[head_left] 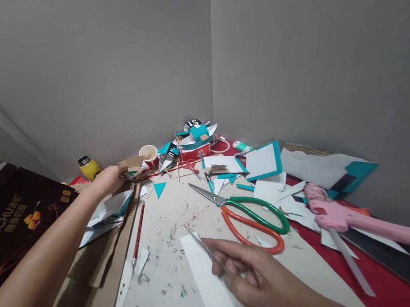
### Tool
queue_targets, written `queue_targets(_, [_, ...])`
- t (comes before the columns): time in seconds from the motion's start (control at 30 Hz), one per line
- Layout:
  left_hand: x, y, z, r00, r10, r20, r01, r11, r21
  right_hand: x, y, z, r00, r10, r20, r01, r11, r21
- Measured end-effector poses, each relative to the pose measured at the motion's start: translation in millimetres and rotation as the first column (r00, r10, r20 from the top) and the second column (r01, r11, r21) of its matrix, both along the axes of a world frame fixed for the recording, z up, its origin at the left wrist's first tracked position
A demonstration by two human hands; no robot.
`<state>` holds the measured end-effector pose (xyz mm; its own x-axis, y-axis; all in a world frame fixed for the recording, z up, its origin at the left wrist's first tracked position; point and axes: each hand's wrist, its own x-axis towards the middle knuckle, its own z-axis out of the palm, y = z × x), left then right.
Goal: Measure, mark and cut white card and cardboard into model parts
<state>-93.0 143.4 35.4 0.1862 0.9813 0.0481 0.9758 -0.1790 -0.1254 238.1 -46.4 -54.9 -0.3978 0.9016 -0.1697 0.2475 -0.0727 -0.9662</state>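
My right hand (251, 273) is closed around slim pointed metal tweezers (204, 246), their tip towards the left. Beneath it lies a white paper strip (205, 285). My left hand (111, 179) reaches far to the left, fingers closed at a pile of brown cardboard (130, 163) and small scraps; what they pinch is too small to make out. Large scissors (253, 217) with one green and one orange handle rest just beyond my right hand, blades partly crossed. A red-handled craft knife or brush (138, 234) lies between my hands.
A pink glue gun (345, 217) with a glue stick lies at right among white and teal card pieces (265, 161). A paper cup (148, 155), a yellow bottle (89, 167) and a dark printed box (17, 231) stand at left. Grey walls (291, 60) close off the back.
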Motion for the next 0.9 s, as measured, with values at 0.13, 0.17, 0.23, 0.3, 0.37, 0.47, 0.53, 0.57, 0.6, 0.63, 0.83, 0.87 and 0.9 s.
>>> queue_targets(0.13, [-11, -13, 30.3, 1.0, -0.02, -0.019, 0.021, 0.999, 0.049, -2, -1, -9.9, 0.999, -0.032, 0.027, 0.031, 0.999, 0.027])
queue_targets(0.17, [-14, -16, 37.8, 1.0, -0.016, -0.023, 0.018, 0.997, 0.075, -3, -1, -11.6, 0.999, -0.042, 0.03, 0.041, 0.998, 0.043])
queue_targets(0.23, [-18, -20, 50.2, 0.999, 0.005, -0.04, 0.0, 0.992, 0.128, -3, -1, -13.1, 0.998, -0.05, 0.037, 0.048, 0.996, 0.072])
queue_targets(0.3, [-22, -22, 58.1, 0.997, 0.042, -0.065, -0.03, 0.984, 0.174, -3, -1, -12.7, 0.998, -0.046, 0.042, 0.042, 0.995, 0.096])
queue_targets(0.37, [-26, -21, 60.5, 0.992, 0.086, -0.092, -0.066, 0.976, 0.205, -2, -1, -11.6, 0.997, -0.047, 0.057, 0.041, 0.993, 0.107])
queue_targets(0.47, [-27, -18, 55.8, 0.984, 0.137, -0.118, -0.109, 0.97, 0.219, -2, -1, -10.8, 0.996, -0.047, 0.082, 0.037, 0.992, 0.119])
queue_targets(0.53, [-24, -15, 49.2, 0.981, 0.149, -0.12, -0.121, 0.97, 0.212, -2, -1, -10.7, 0.994, -0.048, 0.101, 0.034, 0.991, 0.132])
queue_targets(0.57, [-21, -13, 45.4, 0.982, 0.149, -0.117, -0.122, 0.971, 0.208, -2, -1, -10.6, 0.992, -0.046, 0.115, 0.03, 0.99, 0.135])
queue_targets(0.6, [-17, -11, 41.4, 0.983, 0.145, -0.109, -0.12, 0.972, 0.203, -2, -1, -10.4, 0.99, -0.046, 0.13, 0.028, 0.99, 0.138])
queue_targets(0.63, [-13, -8, 37.3, 0.986, 0.137, -0.098, -0.116, 0.973, 0.199, -2, -1, -10.2, 0.989, -0.044, 0.143, 0.024, 0.989, 0.143])
queue_targets(0.83, [10, 13, 19.0, 0.999, 0.042, 0.029, -0.046, 0.984, 0.171, -1, -1, -6.2, 0.98, -0.023, 0.198, -0.012, 0.985, 0.174])
queue_targets(0.87, [11, 15, 18.7, 0.998, 0.026, 0.05, -0.033, 0.986, 0.162, -1, -1, -5.5, 0.981, -0.022, 0.193, -0.012, 0.986, 0.169])
queue_targets(0.9, [9, 14, 19.5, 0.998, 0.018, 0.066, -0.028, 0.988, 0.153, -1, -2, -5.1, 0.983, -0.022, 0.182, -0.009, 0.986, 0.166])
